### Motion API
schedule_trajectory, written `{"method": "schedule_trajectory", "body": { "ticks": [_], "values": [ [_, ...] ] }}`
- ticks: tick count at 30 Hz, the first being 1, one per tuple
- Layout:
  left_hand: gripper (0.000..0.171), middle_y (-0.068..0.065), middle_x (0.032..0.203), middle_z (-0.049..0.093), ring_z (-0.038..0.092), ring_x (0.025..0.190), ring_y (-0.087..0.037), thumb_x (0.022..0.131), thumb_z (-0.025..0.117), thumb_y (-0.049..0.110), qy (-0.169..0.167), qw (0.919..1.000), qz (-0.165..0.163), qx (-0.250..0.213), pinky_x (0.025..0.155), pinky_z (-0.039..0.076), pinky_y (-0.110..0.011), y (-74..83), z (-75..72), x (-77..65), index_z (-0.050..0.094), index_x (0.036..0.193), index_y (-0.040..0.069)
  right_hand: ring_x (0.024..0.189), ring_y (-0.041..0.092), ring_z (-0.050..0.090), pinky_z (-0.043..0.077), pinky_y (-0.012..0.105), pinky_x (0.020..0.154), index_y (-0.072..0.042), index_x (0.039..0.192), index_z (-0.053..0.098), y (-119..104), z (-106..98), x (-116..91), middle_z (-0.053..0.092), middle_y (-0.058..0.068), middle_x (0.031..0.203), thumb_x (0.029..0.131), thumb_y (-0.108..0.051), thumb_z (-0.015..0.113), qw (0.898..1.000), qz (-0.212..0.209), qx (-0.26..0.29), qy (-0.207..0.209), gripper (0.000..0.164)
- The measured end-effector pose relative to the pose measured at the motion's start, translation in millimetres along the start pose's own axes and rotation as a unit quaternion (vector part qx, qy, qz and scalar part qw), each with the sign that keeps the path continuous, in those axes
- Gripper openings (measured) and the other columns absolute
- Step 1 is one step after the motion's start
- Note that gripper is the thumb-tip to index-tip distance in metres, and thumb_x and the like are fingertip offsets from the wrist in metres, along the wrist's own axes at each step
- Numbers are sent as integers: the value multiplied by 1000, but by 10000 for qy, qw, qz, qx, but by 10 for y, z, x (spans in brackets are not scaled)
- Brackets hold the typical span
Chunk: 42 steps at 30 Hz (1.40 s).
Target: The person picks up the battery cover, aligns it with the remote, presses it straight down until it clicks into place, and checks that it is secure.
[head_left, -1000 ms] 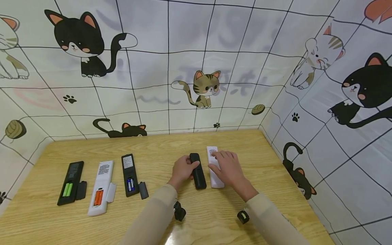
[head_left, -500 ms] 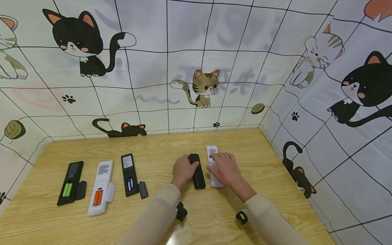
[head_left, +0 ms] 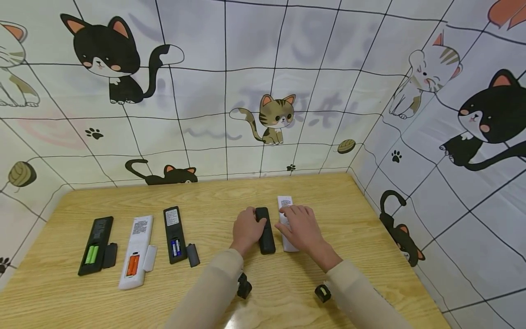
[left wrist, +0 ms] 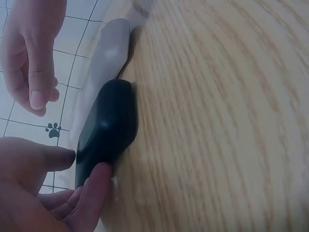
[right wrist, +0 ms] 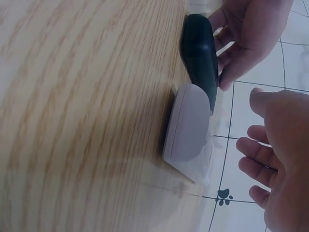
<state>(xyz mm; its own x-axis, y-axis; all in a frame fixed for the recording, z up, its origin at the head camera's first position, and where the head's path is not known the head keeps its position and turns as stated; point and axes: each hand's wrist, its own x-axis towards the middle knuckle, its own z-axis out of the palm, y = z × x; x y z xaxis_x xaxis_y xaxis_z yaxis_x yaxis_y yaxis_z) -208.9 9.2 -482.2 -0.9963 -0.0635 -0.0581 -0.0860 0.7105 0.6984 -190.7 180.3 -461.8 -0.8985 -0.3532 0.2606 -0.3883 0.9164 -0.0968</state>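
Observation:
My left hand (head_left: 248,231) is at the left side of a black remote control (head_left: 267,237) lying on the table. In the left wrist view, its thumb is at the upper face of the remote (left wrist: 110,118) and its fingers touch the side, holding it lightly. Just to the right lies a white remote control (head_left: 285,201) with a printed label. Over this one hovers my right hand (head_left: 305,231), fingers relaxed and spread. The right wrist view shows that hand (right wrist: 289,154) apart from the white remote (right wrist: 187,126).
Three remotes with bared batteries lie at left: a black remote with green ones (head_left: 101,228), a white remote with orange ones (head_left: 139,233), a black remote with blue ones (head_left: 172,228). Beside each lies its cover, such as the grey cover (head_left: 192,255). Cat-print cloth (head_left: 197,91) walls the table.
My left hand has shifted slightly right, and its fingertips are now more hidden behind the black remote. My right hand has drifted slightly left above the white remote.

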Motion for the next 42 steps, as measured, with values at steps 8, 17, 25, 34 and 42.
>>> {"method": "schedule_trajectory", "body": {
  "ticks": [8,17,25,34,42],
  "values": [
    [43,-8,106,64,64,70,-17,89,57,35,-191,9997,66,-120,65,50,-33,-141,-308,16,54,123,9,109,22,51,34,45,97,-19,119,56,-65,27,41,59,-2,111,87,-44,57,9999,5,6,-167,40],
    [43,-6,106,61,56,46,-9,91,54,35,-304,9993,-175,-84,51,43,-25,-461,-894,67,51,126,11,112,22,49,32,44,98,-18,120,55,-214,65,97,57,1,117,89,-47,53,9990,-146,94,-409,43],
    [41,-9,106,63,59,72,-17,90,52,34,-218,9980,-27,590,56,43,-29,-742,-1374,19,53,123,9,114,22,48,31,43,99,-21,122,53,-467,54,151,56,0,119,90,-45,52,9972,-365,212,-621,41],
    [43,-12,109,61,58,75,-20,90,49,31,-151,9927,-322,1156,53,41,-29,-1155,-1715,-14,52,124,6,114,17,48,31,39,99,-23,122,51,-843,84,248,55,-5,116,90,-48,50,9920,-954,73,-826,40],
    [49,-18,104,62,56,67,-22,89,48,30,-310,9866,-596,1486,47,40,-31,-1296,-1802,-64,48,127,0,112,15,49,32,38,98,-23,121,51,-1208,196,307,54,-5,117,90,-51,48,9844,-1462,-267,-942,42]
  ]
}}
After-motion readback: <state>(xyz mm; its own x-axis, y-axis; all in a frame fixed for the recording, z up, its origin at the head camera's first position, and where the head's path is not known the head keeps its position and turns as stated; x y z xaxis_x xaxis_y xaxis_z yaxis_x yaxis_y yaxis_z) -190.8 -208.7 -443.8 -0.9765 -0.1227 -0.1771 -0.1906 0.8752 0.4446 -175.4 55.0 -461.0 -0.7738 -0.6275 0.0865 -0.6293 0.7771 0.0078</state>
